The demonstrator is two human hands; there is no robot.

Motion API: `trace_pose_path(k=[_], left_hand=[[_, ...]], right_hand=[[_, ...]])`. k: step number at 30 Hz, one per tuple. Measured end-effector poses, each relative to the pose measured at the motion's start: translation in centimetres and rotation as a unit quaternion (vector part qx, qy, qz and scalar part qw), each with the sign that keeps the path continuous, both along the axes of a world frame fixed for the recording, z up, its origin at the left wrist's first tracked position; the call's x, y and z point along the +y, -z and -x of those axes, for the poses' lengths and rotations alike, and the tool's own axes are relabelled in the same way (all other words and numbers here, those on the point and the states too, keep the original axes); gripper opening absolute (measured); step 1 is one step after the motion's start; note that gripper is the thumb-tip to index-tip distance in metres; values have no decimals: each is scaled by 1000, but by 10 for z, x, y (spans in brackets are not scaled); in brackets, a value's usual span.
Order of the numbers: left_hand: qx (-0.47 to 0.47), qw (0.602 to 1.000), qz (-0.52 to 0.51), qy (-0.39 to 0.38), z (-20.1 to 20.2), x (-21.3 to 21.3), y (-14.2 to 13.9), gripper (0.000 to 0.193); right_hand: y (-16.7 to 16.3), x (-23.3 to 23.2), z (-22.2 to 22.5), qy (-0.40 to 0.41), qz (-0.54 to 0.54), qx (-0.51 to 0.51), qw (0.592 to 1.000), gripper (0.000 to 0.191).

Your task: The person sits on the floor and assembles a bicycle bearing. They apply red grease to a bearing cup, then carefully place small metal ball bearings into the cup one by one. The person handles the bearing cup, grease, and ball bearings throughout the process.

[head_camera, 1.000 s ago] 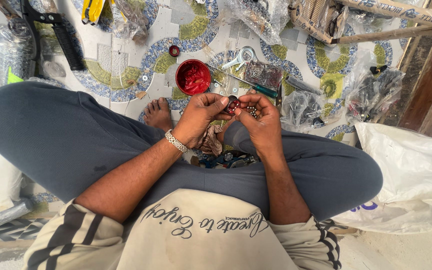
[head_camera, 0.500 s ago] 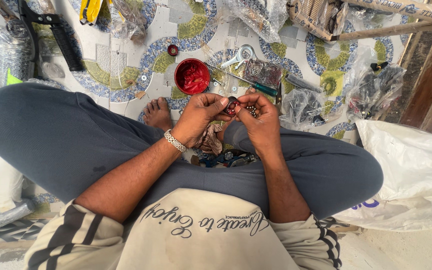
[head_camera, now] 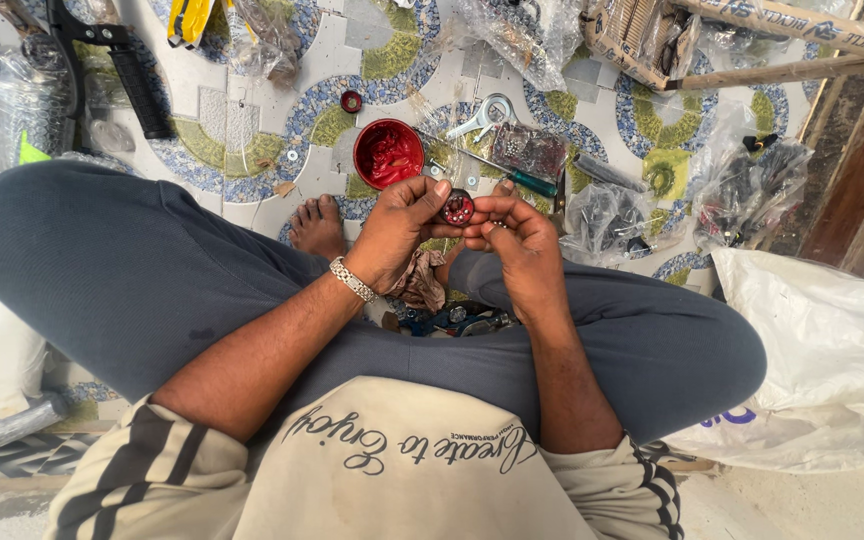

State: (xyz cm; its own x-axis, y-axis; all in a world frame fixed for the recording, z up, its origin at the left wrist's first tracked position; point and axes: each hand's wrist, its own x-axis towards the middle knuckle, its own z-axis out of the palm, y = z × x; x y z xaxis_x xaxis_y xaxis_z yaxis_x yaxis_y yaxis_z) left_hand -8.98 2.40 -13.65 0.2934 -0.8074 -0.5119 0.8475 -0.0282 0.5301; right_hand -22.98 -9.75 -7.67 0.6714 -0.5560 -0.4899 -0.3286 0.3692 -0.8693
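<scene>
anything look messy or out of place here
Yes. Tools and plastic bags lie scattered over the tiled floor, and the open red tub is smeared with grease. Both hands hold a small round part.

Informal floor workshop: work is done seated on a patterned tile floor (head_camera: 242, 130), ringed by plastic bags of parts (head_camera: 742, 190), a wrench (head_camera: 482, 115), a screwdriver (head_camera: 512, 175) and a red grease tub (head_camera: 388, 153).

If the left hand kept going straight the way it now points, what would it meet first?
Pointing up-frame from the forearm, the left hand would likely meet the red-filled round tin on the tiled floor first. Depth is unclear, so it might pass above it.
</scene>
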Motion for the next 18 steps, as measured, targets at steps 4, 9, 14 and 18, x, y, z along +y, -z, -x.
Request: trace_pose_path(k=[4,9,14,18], left_hand=[[-13,1000,-7,-3,-2,0,2,33],[-24,1000,-10,-1,-4,0,3,36],[-44,999,2,6,-1,-1,3,32],[-80,996,-10,33,2,-1,2,32]], right_hand=[[-2,0,-1,-13,-4,-1,1000,28],[-2,2,-3,-20,1,13,1000,26],[5,5,-4,-3,43,33,999,17],[8,8,-6,6,90,45,995,14]])
